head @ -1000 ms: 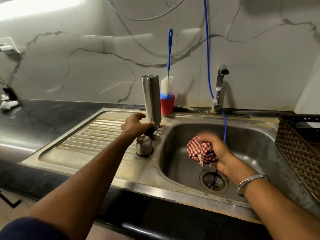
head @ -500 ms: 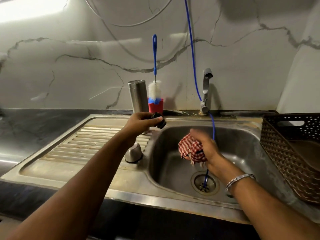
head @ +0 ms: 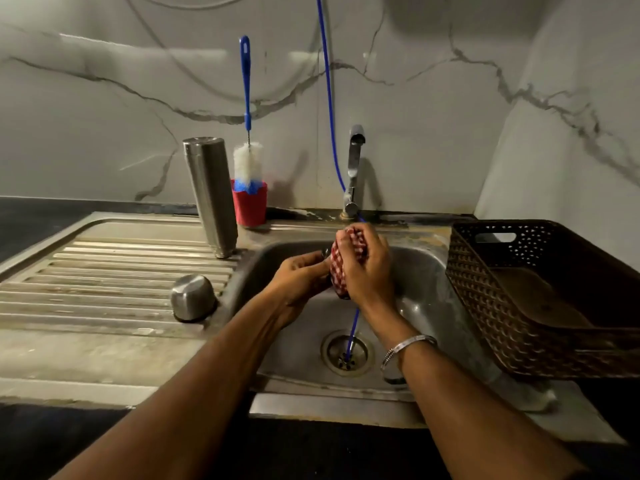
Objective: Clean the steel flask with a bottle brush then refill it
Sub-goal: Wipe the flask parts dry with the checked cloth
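Note:
The steel flask (head: pixel 211 195) stands upside down on the draining board (head: pixel 104 271), beside a red cup (head: pixel 250 206) that holds the blue-handled bottle brush (head: pixel 246 161). A steel cap (head: pixel 193 297) lies on the board in front of it. Over the sink basin (head: pixel 422 292) my left hand (head: pixel 298 278) holds a small dark stopper, mostly hidden. My right hand (head: pixel 367 271) grips a red checked cloth (head: pixel 341 261) pressed against that stopper.
A steel tap (head: pixel 354 168) rises behind the basin, and a thin blue hose (head: pixel 329 98) runs down the wall into the drain (head: pixel 347 353). A brown perforated basket (head: pixel 540 299) sits at the right of the sink. Dark counter lies to the left.
My left hand lifted the dark stopper from beside the flask and carried it right over the basin. My right hand raised the cloth to meet it.

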